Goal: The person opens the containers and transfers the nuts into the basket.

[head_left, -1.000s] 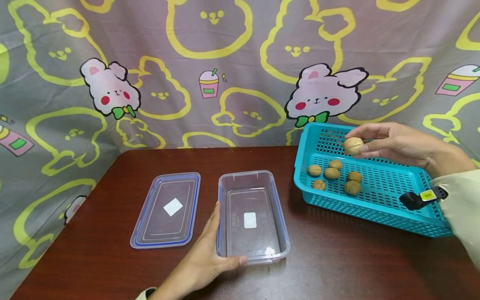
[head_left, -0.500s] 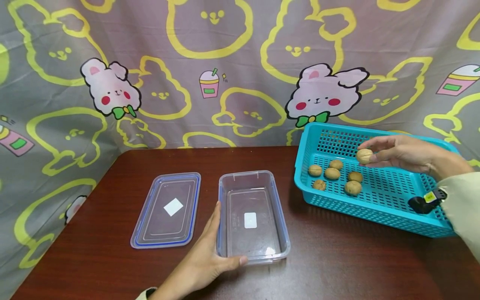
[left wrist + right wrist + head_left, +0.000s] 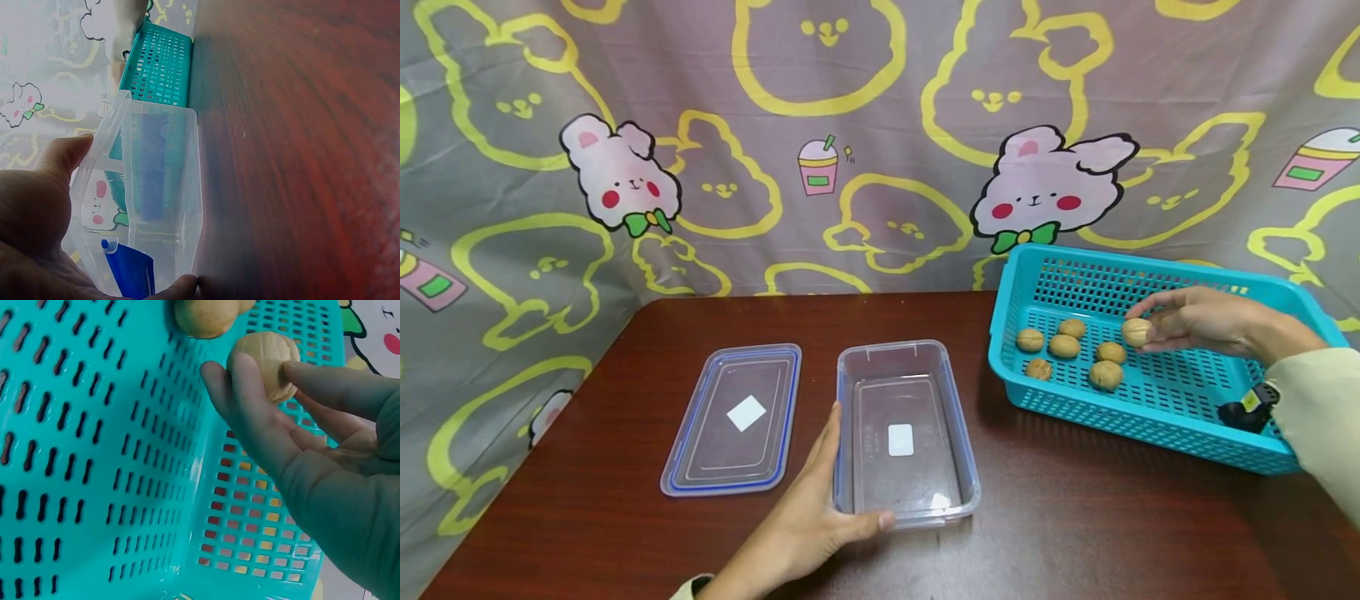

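A pale brown walnut [image 3: 1137, 332] is pinched between the thumb and fingers of my right hand [image 3: 1213, 323], inside the turquoise basket [image 3: 1150, 425]. The right wrist view shows the same walnut [image 3: 267, 362] at the fingertips, close over the basket floor. Several more walnuts [image 3: 1064, 347] lie in the basket's left half. My left hand [image 3: 820, 517] grips the near left corner of a clear plastic container [image 3: 906, 483], thumb over its near rim and fingers along its left side. In the left wrist view a blue clip [image 3: 131, 272] shows on the container by the fingers.
A clear lid [image 3: 730, 450] with a blue seal and white sticker lies flat left of the container. The dark red wooden table [image 3: 1045, 517] carries everything. A grey curtain [image 3: 880, 125] with cartoon rabbits hangs behind the table's back edge.
My right hand has lowered the walnut further into the basket and carried it slightly right. My left hand and the container have stayed in place.
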`<state>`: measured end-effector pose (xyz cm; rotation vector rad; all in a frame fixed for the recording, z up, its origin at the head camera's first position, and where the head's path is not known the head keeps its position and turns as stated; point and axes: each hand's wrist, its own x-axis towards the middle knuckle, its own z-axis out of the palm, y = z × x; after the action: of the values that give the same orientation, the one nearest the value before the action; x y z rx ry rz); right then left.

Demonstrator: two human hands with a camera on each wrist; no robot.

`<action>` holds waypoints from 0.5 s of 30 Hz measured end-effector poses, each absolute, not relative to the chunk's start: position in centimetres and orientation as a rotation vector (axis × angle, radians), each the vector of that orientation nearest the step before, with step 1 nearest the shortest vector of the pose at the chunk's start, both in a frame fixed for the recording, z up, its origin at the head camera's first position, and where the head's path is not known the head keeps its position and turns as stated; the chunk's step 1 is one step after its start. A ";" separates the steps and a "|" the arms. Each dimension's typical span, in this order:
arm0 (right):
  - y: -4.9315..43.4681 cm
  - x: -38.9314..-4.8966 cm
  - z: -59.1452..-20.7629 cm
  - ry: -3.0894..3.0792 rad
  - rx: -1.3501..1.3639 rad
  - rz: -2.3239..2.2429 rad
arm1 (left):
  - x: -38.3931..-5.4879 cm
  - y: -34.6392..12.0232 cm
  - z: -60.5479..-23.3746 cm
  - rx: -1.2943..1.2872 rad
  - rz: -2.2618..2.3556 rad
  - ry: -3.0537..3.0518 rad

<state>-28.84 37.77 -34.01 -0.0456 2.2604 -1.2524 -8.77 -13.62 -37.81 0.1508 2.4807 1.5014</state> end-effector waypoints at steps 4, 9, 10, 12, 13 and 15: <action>37.4 -28.6 -34.1 2.293 -0.045 -1.176 | -8.8 -13.6 -37.8 0.155 1.494 2.489; 37.3 -28.5 -34.4 2.290 -0.034 -1.160 | -8.9 -13.6 -37.8 0.158 1.493 2.493; 37.3 -28.5 -34.4 2.288 -0.030 -1.159 | -8.9 -13.6 -37.8 0.157 1.494 2.492; 37.3 -28.5 -34.5 2.286 -0.029 -1.151 | -8.9 -13.5 -37.8 0.154 1.493 2.492; 37.3 -28.5 -34.5 2.285 -0.025 -1.147 | -8.8 -13.5 -37.8 0.153 1.493 2.491; 37.3 -28.5 -34.6 2.284 -0.019 -1.133 | -8.8 -13.5 -37.8 0.150 1.491 2.492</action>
<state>-28.47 37.34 -34.57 -0.0191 2.2845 -1.1333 -8.82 -13.53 -37.81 0.1502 2.4917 1.4907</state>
